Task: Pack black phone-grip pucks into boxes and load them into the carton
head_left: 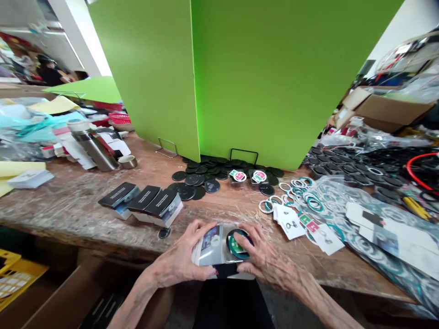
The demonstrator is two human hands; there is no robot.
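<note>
At the table's front edge, a clear plastic and card package (212, 258) lies between my two hands. My left hand (181, 262) is closed on its left side, thumb on the front edge and fingers along the far edge. My right hand (269, 258) grips the right side, with a finger pressing on a round dark disc with a teal rim (229, 246) and a green label. The printed card shows a picture at the left. My fingers hide part of the disc. A small dark disc (164, 233) rests left of my left hand.
Black printed boxes (146, 198) stand at left. Black discs (192, 180) pile up below green panels (274, 68). Two small labelled packs (238, 178) sit behind my hands. White and teal rings (302, 187), cards (288, 221) and plastic sheeting (360, 214) cover the right side.
</note>
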